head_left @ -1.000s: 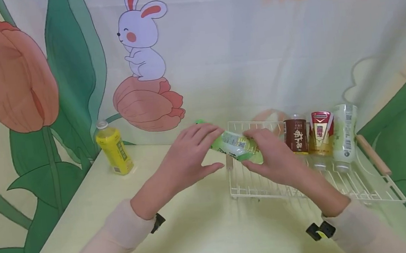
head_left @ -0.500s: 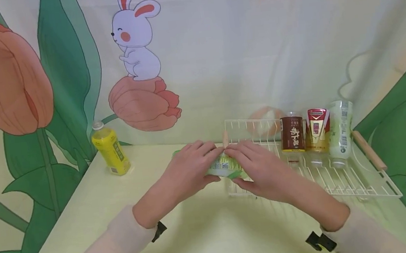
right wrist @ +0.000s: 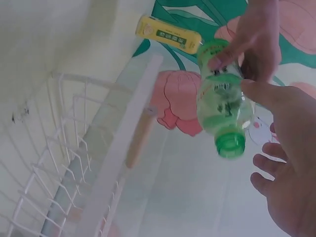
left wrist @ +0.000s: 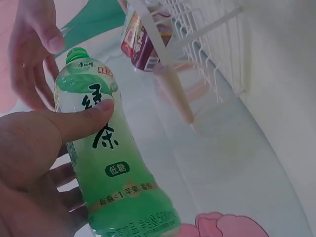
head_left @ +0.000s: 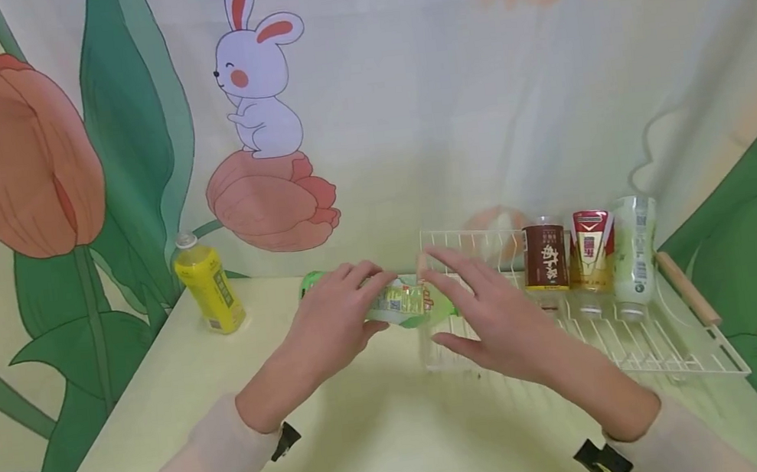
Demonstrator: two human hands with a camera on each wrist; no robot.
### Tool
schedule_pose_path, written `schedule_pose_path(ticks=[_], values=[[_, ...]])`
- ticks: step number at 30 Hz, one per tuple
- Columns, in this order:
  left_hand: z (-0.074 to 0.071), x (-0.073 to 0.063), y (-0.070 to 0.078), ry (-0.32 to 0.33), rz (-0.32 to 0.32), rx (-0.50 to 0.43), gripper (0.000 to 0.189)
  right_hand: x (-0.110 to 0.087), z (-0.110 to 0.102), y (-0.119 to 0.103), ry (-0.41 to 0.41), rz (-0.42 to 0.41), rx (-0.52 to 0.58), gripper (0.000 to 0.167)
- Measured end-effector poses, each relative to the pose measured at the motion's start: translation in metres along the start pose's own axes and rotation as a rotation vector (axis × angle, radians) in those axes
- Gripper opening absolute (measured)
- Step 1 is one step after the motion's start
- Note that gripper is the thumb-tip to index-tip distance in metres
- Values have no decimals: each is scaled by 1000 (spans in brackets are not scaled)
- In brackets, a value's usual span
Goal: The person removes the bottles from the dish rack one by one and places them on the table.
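My left hand [head_left: 333,314] grips a green tea bottle [head_left: 402,300] round its middle, above the table. The bottle lies nearly level, with its green cap [left wrist: 77,54] toward my right hand. In the left wrist view the thumb lies across the label. My right hand [head_left: 498,316] is beside the cap end, its fingers spread and not curled round the bottle. In the right wrist view its thumb is close to the bottle's side; whether it touches I cannot tell. My left hand hides part of the bottle's base end in the head view.
At the right stands a white wire rack [head_left: 495,358] with wooden handles. It holds a dark brown-labelled bottle [head_left: 545,257], a red and gold bottle [head_left: 593,250] and a pale green-white bottle [head_left: 635,249], caps downward. A yellow bottle [head_left: 211,286] stands at the table's back left.
The bottle has moved left and down, away from above the rack, and turned level. My right hand has loosened from it and spread its fingers, while my left hand has taken hold.
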State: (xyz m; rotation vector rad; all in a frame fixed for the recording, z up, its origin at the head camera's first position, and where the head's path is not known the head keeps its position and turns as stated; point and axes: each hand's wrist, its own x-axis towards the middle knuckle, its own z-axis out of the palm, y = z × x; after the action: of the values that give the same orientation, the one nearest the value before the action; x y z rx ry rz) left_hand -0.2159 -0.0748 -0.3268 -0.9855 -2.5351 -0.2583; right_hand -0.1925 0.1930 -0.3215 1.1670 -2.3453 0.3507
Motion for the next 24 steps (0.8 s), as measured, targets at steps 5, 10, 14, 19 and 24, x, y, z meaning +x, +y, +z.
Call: schedule_pose_path(ticks=[5, 10, 14, 19, 24], values=[[-7, -11, -20, 15, -153, -125, 68, -8, -13, 12, 57, 86, 0, 97], [-11, -17, -47, 6, -232, -247, 65, -18, -29, 31, 87, 255, 39, 98], [-2, -23, -70, 6, -298, -355, 66, -28, -36, 50, 68, 436, 103, 96], [9, -33, -96, 122, -425, -517, 67, -41, -34, 80, 66, 576, 167, 93], [17, -37, -115, 279, -516, -582, 67, -58, -27, 106, 60, 730, 225, 96]])
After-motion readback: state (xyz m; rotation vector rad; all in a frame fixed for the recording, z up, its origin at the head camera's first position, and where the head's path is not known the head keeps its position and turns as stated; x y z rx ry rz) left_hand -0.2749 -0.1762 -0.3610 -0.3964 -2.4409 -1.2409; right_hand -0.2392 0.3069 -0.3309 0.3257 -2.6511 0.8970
